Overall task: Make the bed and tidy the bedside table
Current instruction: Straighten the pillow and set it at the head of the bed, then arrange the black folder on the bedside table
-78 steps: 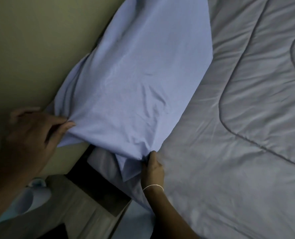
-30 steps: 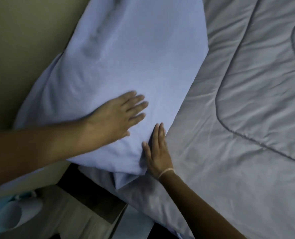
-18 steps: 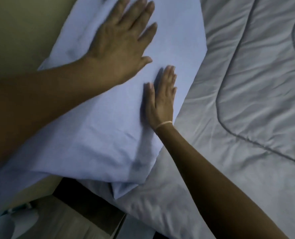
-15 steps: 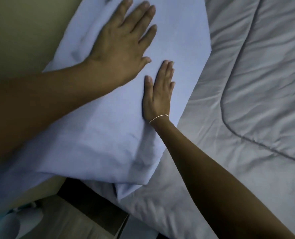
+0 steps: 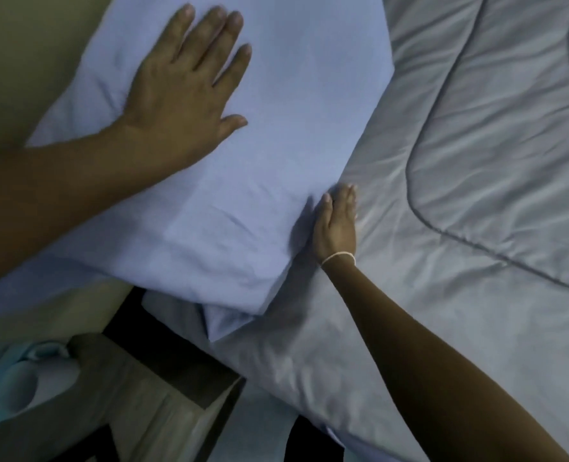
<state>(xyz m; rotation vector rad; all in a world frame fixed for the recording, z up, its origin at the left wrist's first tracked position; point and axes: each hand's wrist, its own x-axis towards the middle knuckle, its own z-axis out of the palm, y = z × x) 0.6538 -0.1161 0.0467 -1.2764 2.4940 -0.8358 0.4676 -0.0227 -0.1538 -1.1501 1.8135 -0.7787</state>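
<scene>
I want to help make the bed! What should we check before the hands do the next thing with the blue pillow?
1. Light blue fabric pillow lying flat on the bed: ok.
2. Left hand pressing flat on the pillow: ok.
3. Right hand flat at the pillow's edge: ok.
4. Pillowcase smooth: not ok, creases near the lower corner.
5. Grey quilted comforter smooth: not ok, wrinkled.
6. Wooden bedside table tidy: cannot tell, only partly in view.

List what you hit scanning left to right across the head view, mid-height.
Wall → left hand flat on the blue pillow → right hand at the pillow's edge → grey quilted comforter.
</scene>
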